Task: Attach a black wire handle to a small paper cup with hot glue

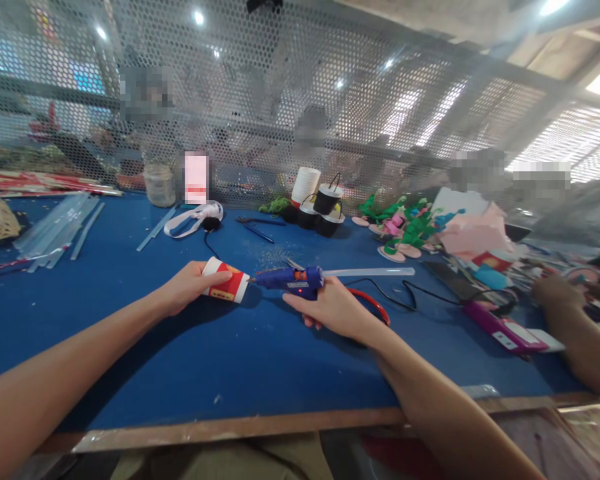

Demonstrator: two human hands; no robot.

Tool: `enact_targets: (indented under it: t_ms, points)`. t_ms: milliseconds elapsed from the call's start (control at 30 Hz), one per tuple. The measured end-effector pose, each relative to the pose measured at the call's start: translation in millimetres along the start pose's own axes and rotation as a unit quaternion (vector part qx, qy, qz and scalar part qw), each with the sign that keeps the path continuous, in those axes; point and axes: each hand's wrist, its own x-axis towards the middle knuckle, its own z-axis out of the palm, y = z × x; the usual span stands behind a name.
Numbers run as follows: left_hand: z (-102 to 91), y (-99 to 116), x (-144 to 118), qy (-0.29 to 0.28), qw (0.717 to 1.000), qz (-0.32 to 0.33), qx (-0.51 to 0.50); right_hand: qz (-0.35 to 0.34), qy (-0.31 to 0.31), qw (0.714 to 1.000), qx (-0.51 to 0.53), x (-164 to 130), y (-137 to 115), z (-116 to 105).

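Note:
My left hand (191,287) is closed around a red and white paper cup (236,285), tipped on its side above the blue table. In my right hand (333,303) is a blue hot glue gun (293,280), its fingers wrapped round the handle. The nozzle points left and meets the cup's right end or sits very close to it; I cannot tell which. A long clear glue stick (375,272) sticks out of the gun's back. Behind the gun, a red curved handle (373,303) lies partly hidden by my right hand.
Clear glue sticks (60,227) lie at the left, near a glass jar (159,185). Stacked paper cups (306,187) and small black pots (329,200) stand at the back. Green and pink craft flowers (405,223) and a purple power strip (505,327) are rightward, beside another person's hand (557,293).

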Motion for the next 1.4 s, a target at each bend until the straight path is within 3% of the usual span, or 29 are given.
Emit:
enact_targets:
  t_ms: [833,1133,1400]
  points:
    - [-0.9,3.9,-4.8,-0.02,0.999,-0.003,0.031,0.008,-0.004,1.0,0.03,2.0,3.4,-1.3]
    - [-1.5,1.3,-4.5,0.001,0.998,0.022,0.056,0.008,0.002,0.999,0.036,4.1,6.0,0.5]
    - [-3.9,5.0,-6.3,0.035,0.997,0.06,0.026,0.014,-0.014,0.985,0.169,7.3,-0.6,-3.9]
